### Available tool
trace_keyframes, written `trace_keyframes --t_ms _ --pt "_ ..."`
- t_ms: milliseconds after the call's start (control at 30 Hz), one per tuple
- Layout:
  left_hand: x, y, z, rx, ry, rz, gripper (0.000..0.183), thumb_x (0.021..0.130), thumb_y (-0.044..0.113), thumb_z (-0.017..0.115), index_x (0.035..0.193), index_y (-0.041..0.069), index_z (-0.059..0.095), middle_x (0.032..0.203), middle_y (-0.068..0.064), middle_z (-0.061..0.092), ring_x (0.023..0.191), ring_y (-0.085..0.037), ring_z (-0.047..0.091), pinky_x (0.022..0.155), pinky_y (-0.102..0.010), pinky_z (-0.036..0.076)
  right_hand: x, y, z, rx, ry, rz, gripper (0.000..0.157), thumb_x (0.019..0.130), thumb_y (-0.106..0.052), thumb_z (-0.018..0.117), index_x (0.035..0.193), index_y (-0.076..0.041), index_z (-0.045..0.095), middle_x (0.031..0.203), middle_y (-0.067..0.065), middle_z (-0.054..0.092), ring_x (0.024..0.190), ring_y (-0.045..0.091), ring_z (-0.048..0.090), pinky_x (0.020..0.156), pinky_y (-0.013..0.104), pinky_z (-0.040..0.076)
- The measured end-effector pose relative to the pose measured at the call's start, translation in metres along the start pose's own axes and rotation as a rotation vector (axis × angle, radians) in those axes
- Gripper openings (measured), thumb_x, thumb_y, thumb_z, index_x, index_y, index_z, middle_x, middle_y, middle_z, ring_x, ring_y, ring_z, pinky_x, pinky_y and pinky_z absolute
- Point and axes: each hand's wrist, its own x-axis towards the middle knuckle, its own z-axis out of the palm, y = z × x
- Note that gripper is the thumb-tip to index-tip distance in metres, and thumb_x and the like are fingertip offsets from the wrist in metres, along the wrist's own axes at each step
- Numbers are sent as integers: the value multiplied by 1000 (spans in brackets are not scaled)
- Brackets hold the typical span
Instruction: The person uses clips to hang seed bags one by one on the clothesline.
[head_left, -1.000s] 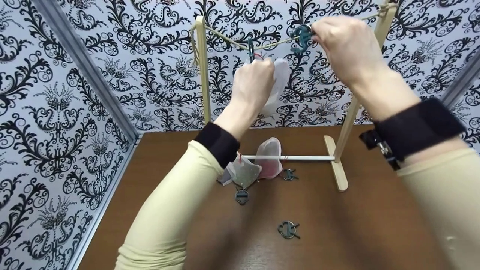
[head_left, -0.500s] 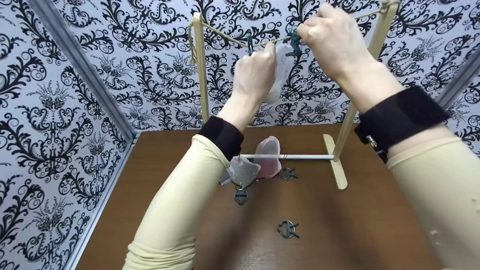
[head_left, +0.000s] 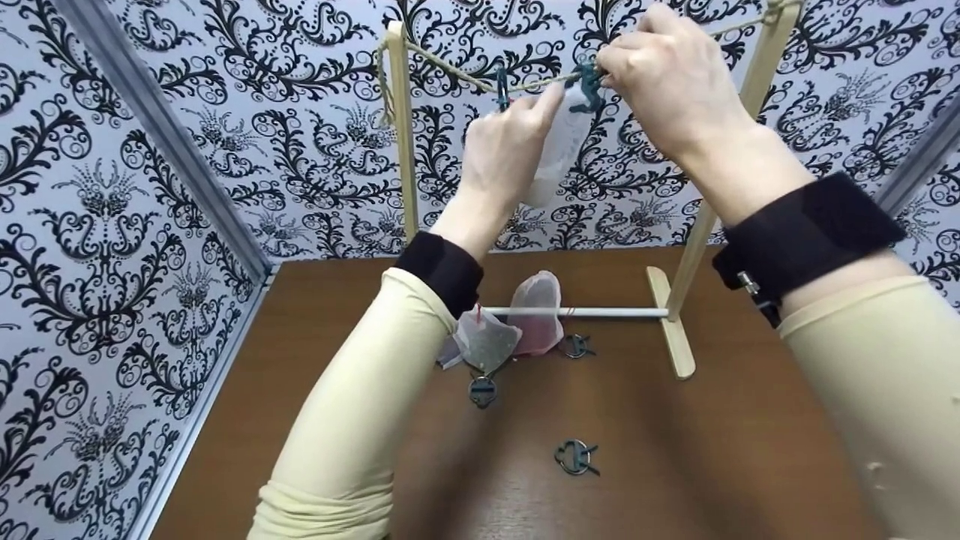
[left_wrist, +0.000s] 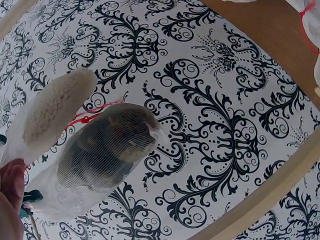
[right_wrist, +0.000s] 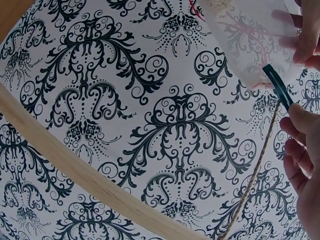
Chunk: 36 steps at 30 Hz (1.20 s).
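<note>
My left hand (head_left: 502, 146) pinches the upper part of a white mesh bag (head_left: 561, 146), thumb on one side and fingers behind it in the right wrist view. Pale, lumpy filling shows in this bag (left_wrist: 60, 107) from the left wrist. My right hand (head_left: 671, 86) grips a green spring clip (right_wrist: 278, 86) at the rope (right_wrist: 255, 172), beside the bag's top edge. Another green clip (head_left: 502, 88) sits on the rope to the left. A second mesh bag (left_wrist: 110, 145) with dark contents hangs from it, mostly hidden by my left hand in the head view.
The rope spans two wooden posts (head_left: 403, 135), joined low by a white bar (head_left: 615, 313). Mesh bags (head_left: 487, 341) with red ties lie on the brown table (head_left: 315, 420). Several loose clips, including one nearest me (head_left: 577, 457), lie there too. A patterned wall (head_left: 315, 150) stands behind.
My right hand has moved left along the rope with the clip, bringing it to the bag's top edge. My left hand has raised the bag towards the rope, its thumb now stretched towards the clip.
</note>
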Motion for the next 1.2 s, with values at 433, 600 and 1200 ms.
trace_keyframes --t_ms 433,600,1200 --pt "-18 1 10 45 44 -37 25 104 30 50 100 12 67 76 1 74 50 -12 59 45 -24 49 -24 1 17 12 -39 7 40 95 -14 66 133 -2 57 127 23 60 118 40 53 104 51 45" --pt "-34 4 11 -23 11 1 30 98 40 59 112 14 64 95 1 75 56 -12 63 48 -23 52 -49 -4 40 72 117 39 42 98 -13 59 138 -4 51 129 24 56 117 40 51 104 49 44" --pt "-153 18 60 -98 -360 -121 22 94 36 66 97 14 66 88 -3 73 63 -22 69 52 -35 56 -242 -41 142 506 -391 418 49 88 -12 70 131 6 55 130 28 60 121 46 54 108 60 40"
